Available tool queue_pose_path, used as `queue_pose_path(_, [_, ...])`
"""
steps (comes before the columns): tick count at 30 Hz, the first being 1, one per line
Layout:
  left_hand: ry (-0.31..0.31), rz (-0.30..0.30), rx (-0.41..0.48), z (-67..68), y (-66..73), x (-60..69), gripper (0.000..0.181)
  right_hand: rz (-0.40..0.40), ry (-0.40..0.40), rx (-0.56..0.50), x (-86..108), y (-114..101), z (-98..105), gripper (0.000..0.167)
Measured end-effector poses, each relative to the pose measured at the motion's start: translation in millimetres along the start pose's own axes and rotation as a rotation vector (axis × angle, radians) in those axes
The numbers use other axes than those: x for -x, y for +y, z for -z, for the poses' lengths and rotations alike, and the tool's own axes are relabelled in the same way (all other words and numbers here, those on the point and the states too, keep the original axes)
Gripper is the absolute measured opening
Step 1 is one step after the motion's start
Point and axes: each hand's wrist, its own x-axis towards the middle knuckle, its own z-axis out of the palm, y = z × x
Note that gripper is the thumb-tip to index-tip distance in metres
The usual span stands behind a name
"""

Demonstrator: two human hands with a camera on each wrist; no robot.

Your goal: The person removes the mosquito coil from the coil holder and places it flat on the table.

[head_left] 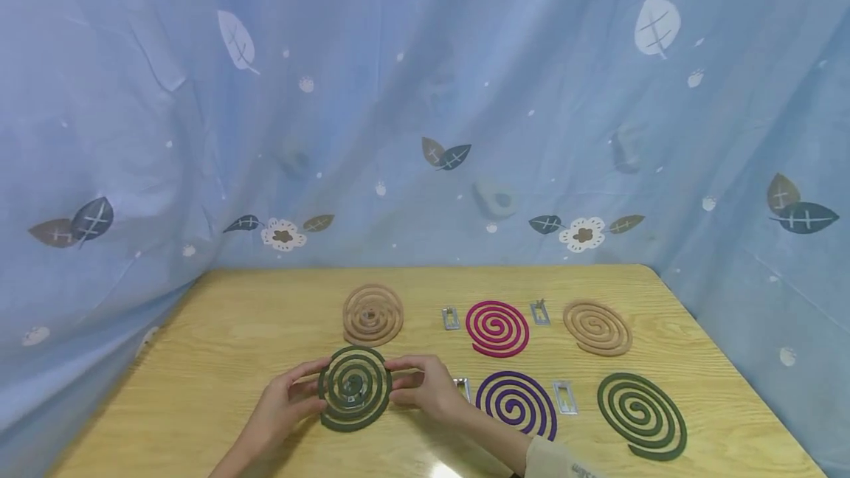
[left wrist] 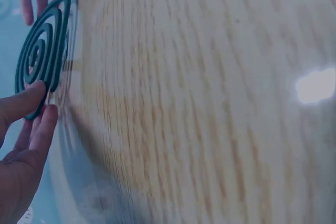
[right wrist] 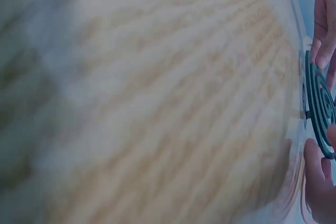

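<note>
A dark green mosquito coil [head_left: 355,389] is held just above the table, with a shiny metal piece partly visible through its middle. The left hand [head_left: 285,400] pinches its left edge, thumb on top and fingers beneath, as the left wrist view [left wrist: 26,150] also shows. Opposite, the right hand [head_left: 425,388] pinches the right edge between thumb and fingers. Just behind is a tan coil [head_left: 373,316] with a small metal piece at its centre. Beside the right hand lies a metal coil stand [head_left: 462,388], partly hidden by that hand.
To the right lie a magenta coil [head_left: 497,328], a purple coil [head_left: 516,406], another tan coil [head_left: 598,327] and another green coil [head_left: 641,415]. Metal stands [head_left: 451,318] lie among them, one near the purple coil [head_left: 565,397]. A blue patterned curtain [head_left: 425,109] surrounds the wooden table [head_left: 265,316].
</note>
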Motion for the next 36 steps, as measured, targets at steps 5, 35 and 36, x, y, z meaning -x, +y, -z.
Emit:
queue_pose_path(5, [0.027, 0.047, -0.009, -2.1, 3.4, -1.7, 0.063, 0.019, 0.056, 0.014, -1.3, 4, 0, 0.041])
queue_pose_path(35, [-0.014, 0.029, -0.032, 1.8, 21.1, -1.1, 0.057, -0.028, 0.058, -0.007, 6.0, -14, 8, 0.048])
queue_pose_path(36, [-0.017, 0.029, -0.031, 0.3, 21.3, -1.2, 0.057, -0.027, 0.049, -0.013, 7.1, -15, 10, 0.049])
